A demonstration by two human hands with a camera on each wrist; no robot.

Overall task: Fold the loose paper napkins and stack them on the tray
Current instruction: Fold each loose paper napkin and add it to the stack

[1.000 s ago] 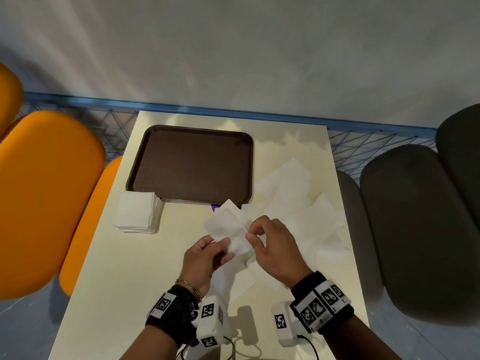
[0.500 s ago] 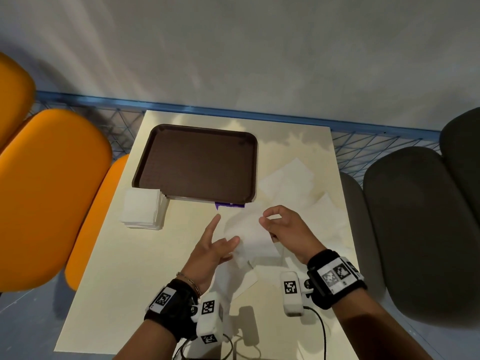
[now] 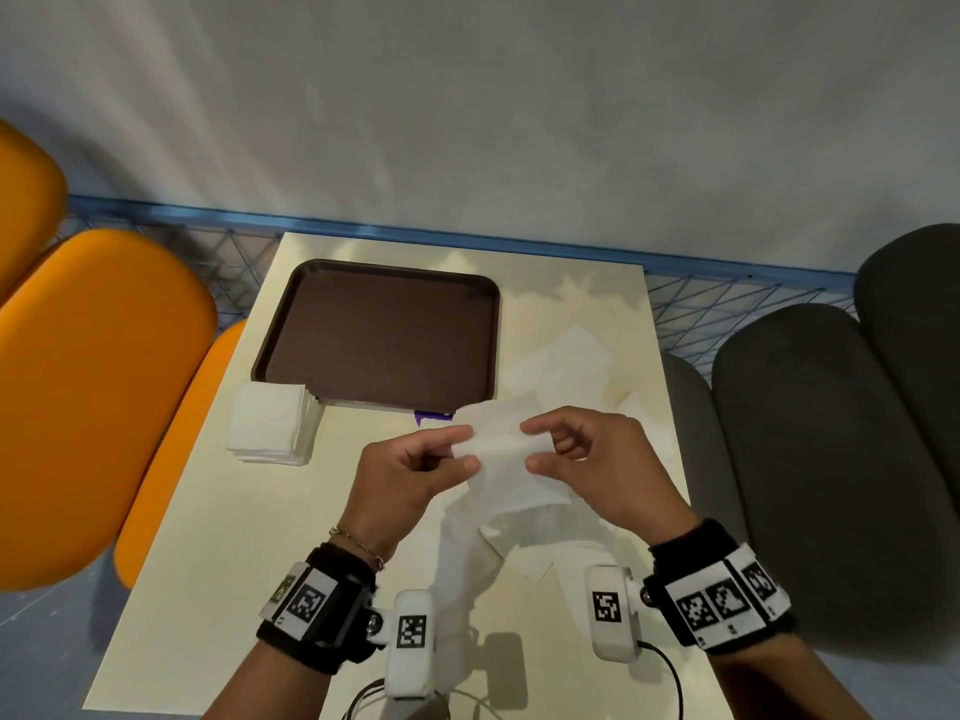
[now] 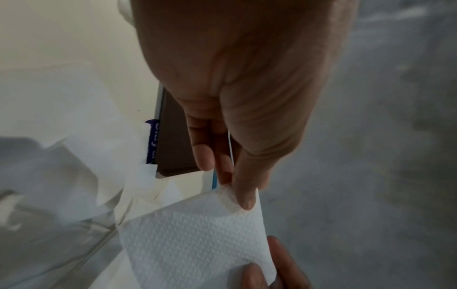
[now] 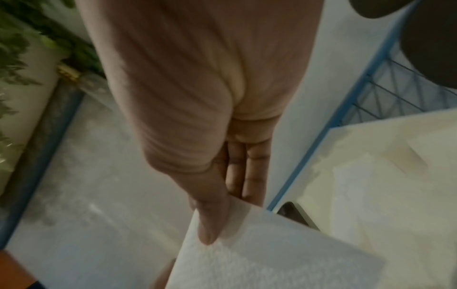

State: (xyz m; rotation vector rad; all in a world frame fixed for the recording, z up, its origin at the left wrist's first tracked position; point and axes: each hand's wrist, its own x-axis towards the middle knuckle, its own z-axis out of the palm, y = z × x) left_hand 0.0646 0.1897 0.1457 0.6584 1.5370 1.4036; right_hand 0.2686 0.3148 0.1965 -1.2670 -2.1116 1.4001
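A white paper napkin [image 3: 498,449] hangs above the table between both hands. My left hand [image 3: 457,452] pinches its left edge with thumb and forefinger; the left wrist view shows the embossed napkin [image 4: 197,240] under the thumb. My right hand [image 3: 535,449] pinches the opposite edge, and the right wrist view shows its thumb on the napkin [image 5: 259,258]. The dark brown tray [image 3: 379,335] lies bare at the table's far left. A stack of folded napkins [image 3: 272,431] sits on the table at the tray's near left corner. Loose napkins [image 3: 566,366] are spread to the right and under the hands.
The cream table [image 3: 208,589] is small and ends at a blue wire rail [image 3: 467,239] by the wall. Orange chairs [image 3: 88,397] stand on the left and dark grey chairs [image 3: 831,459] on the right. A purple scrap [image 3: 431,417] peeks from under the tray.
Half a second ago my left hand was open with the forefinger pointing over the table; now it pinches the napkin's left edge. The napkin is now lifted and stretched between both hands.
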